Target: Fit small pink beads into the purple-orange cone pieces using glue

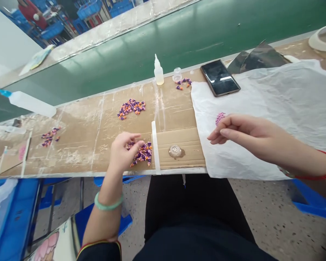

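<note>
My left hand is over a pile of small purple, orange and pink pieces, its thumb and index finger apart; no piece shows between them. To its right, a small round clear dish with a raised mark sits on cardboard, with a wet-looking patch beside it. My right hand hovers above a white cloth, its fingers loosely bent and the thumb short of the fingertips. Just behind its knuckles lies a heap of tiny pink pieces. Nothing can be seen held in this hand.
More purple and orange pieces lie in a pile farther back and another at left. A dropper bottle, a clear cap and a phone line the back edge. A white bottle lies left; a tape roll sits far right.
</note>
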`<state>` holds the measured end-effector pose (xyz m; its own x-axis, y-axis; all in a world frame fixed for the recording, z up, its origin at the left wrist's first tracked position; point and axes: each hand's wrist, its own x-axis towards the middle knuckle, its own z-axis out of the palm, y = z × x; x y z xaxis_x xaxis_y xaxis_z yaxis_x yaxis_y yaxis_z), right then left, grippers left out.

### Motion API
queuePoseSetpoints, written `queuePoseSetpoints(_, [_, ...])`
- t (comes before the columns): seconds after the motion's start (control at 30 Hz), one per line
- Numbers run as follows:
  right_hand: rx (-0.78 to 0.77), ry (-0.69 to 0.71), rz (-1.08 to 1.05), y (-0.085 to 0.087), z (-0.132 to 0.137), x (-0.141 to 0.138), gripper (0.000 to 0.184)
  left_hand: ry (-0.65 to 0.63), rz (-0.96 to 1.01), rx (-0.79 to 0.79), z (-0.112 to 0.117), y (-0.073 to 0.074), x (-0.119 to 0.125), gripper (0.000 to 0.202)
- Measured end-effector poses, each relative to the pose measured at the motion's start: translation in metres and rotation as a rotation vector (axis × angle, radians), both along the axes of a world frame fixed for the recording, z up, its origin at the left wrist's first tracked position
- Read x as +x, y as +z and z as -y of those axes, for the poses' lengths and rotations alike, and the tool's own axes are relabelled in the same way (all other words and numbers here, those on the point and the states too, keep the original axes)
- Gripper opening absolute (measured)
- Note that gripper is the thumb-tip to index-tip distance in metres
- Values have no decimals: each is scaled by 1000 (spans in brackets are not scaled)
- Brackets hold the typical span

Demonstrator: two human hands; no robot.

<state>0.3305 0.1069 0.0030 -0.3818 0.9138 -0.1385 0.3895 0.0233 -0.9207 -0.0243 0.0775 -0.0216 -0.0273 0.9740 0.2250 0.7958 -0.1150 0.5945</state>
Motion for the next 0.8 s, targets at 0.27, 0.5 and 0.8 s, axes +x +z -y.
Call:
queuePoseSetpoints(0.27, [24,-24,54,-5,-1,11,60,191,-401,-131,-102,-6,-62,20])
queuePoseSetpoints(0.5, [10,-133,115,-1,5,26,52,122,-453,-188,-99,2,-58,15])
queuePoseSetpoints(0.8, [348,-101,243,-6,-2,42,18,168,460,-27,-46,9,-22,25])
